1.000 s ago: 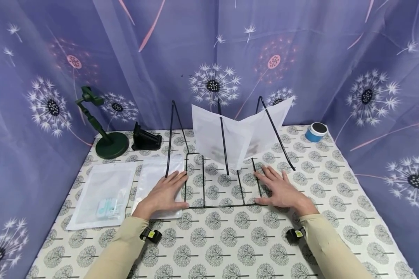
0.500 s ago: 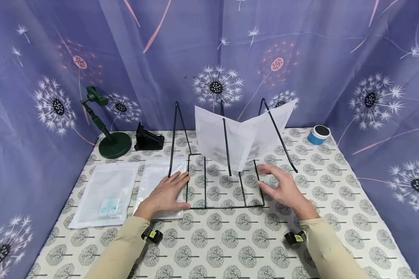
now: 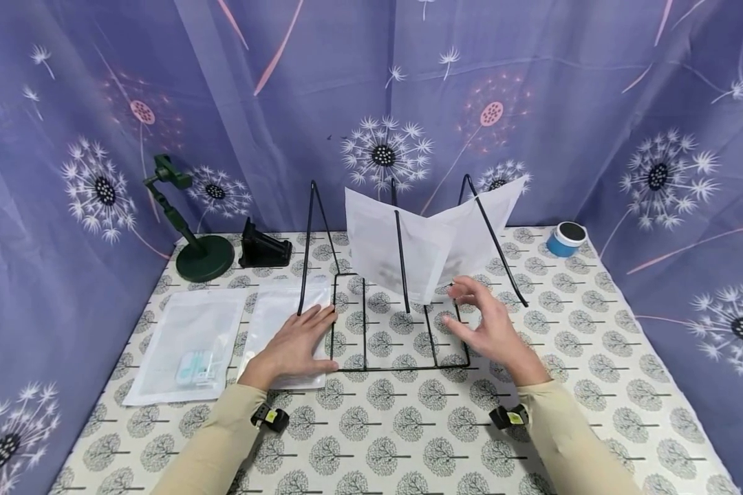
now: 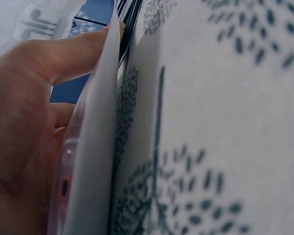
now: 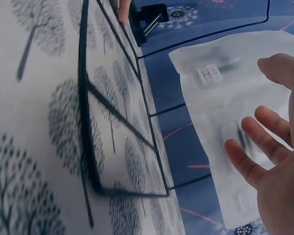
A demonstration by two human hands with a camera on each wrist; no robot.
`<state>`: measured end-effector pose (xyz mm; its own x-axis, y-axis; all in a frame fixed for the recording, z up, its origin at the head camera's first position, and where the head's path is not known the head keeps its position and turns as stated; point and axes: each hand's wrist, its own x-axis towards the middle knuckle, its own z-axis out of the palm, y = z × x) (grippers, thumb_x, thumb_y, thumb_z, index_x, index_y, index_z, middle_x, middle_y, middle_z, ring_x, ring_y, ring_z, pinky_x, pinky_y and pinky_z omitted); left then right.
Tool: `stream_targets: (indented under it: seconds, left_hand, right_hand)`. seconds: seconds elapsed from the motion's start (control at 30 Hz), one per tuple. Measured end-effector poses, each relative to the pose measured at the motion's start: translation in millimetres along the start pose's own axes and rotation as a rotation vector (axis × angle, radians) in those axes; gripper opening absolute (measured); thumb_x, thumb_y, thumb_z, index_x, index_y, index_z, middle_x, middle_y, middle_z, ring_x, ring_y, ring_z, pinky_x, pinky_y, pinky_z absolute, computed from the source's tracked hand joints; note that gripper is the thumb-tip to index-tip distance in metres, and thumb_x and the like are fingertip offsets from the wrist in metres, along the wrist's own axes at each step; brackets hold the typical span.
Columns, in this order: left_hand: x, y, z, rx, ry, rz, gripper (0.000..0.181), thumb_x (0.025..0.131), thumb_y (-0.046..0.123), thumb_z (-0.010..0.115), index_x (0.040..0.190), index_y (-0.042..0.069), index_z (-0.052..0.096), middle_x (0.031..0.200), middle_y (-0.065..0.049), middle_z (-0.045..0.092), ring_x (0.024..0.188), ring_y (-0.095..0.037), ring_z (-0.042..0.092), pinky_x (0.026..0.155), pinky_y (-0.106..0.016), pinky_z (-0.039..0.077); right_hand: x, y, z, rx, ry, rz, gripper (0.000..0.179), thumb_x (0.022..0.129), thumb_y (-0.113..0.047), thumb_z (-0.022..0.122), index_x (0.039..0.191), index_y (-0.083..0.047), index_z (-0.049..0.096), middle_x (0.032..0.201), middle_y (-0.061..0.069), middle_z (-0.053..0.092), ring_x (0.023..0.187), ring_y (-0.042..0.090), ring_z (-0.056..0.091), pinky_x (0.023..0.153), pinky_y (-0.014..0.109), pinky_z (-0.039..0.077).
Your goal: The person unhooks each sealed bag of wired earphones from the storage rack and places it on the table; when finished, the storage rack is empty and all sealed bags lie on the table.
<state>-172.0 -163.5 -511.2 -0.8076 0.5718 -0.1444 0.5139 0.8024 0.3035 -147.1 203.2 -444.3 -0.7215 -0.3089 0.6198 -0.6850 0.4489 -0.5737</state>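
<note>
My left hand [image 3: 294, 344] lies palm down over a flat white zip pouch [image 3: 272, 309], its fingertips at the left base wire of a black wire rack [image 3: 402, 261]. In the left wrist view the thumb and fingers are by the pouch edge. Two white translucent panels [image 3: 371, 234] meet in a V between the rack's uprights; I cannot tell whether they are one pouch or two. Dark shapes show faintly inside. My right hand [image 3: 489, 333] is raised over the rack's right base wire, fingers loosely bent, holding nothing, just below the right panel.
Farther left lies another flat pouch [image 3: 179, 323] with a pale blue item inside. A dark green stand [image 3: 204, 258] and a black holder [image 3: 265, 246] are at the back left. A blue jar [image 3: 566, 240] sits at the back right. Purple curtains [image 3: 272, 124] enclose the table.
My right hand has lifted off the rack's right base wire and moved slightly left and up towards the right panel, its fingers bending. The left hand has stayed in place.
</note>
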Motion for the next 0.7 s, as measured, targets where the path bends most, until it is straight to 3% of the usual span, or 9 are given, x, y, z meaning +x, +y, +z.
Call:
stream_targets:
  seconds: [0.1, 0.2, 0.37, 0.57, 0.7]
  left_hand:
    - [-0.3, -0.6, 0.6, 0.003, 0.002, 0.001, 0.102, 0.08, 0.066, 0.064, 0.156, 0.017, 0.018, 0.164, -0.001, 0.011, 0.151, -0.029, 0.011, 0.119, -0.06, 0.01]
    - [-0.4, -1.1, 1.3, 0.0, 0.012, 0.006, 0.102, 0.08, 0.065, 0.065, 0.156, 0.016, 0.019, 0.164, -0.002, 0.012, 0.151, -0.029, 0.011, 0.118, -0.061, 0.011]
    - [-0.2, -0.8, 0.8, 0.001, 0.012, 0.007, 0.102, 0.08, 0.066, 0.064, 0.156, 0.016, 0.019, 0.164, -0.002, 0.012, 0.151, -0.029, 0.011, 0.118, -0.061, 0.012]
    - [-0.1, -0.9, 0.9, 0.005, 0.012, 0.002, 0.101, 0.08, 0.065, 0.065, 0.156, 0.015, 0.02, 0.164, -0.003, 0.012, 0.151, -0.03, 0.011, 0.118, -0.061, 0.012]
    - [0.0, -0.8, 0.6, 0.004, 0.016, 0.006, 0.101, 0.08, 0.065, 0.065, 0.156, 0.015, 0.02, 0.164, -0.003, 0.013, 0.151, -0.03, 0.012, 0.118, -0.061, 0.011]
  right_hand:
    - [5.8, -2, 4, 0.031, 0.02, -0.047, 0.071, 0.063, 0.015, 0.078, 0.124, 0.022, 0.041, 0.106, 0.03, 0.058, 0.093, 0.043, 0.059, 0.081, 0.048, 0.059]
    - [6.0, 10, 10, 0.073, 0.032, -0.069, 0.075, 0.065, 0.012, 0.078, 0.128, 0.019, 0.039, 0.111, 0.029, 0.056, 0.096, 0.043, 0.057, 0.082, 0.042, 0.059]
    - [3.3, 31, 19, 0.097, 0.048, -0.026, 0.079, 0.07, 0.004, 0.078, 0.138, 0.007, 0.038, 0.118, 0.021, 0.055, 0.102, 0.036, 0.058, 0.086, 0.042, 0.058]
    - [18.8, 8, 21, 0.145, 0.104, -0.044, 0.072, 0.066, 0.016, 0.074, 0.128, 0.018, 0.037, 0.108, 0.031, 0.056, 0.091, 0.044, 0.057, 0.09, 0.022, 0.054]
    - [26.7, -2, 23, 0.219, 0.114, -0.064, 0.071, 0.065, 0.021, 0.071, 0.126, 0.022, 0.035, 0.104, 0.035, 0.057, 0.084, 0.046, 0.058, 0.085, 0.031, 0.058]
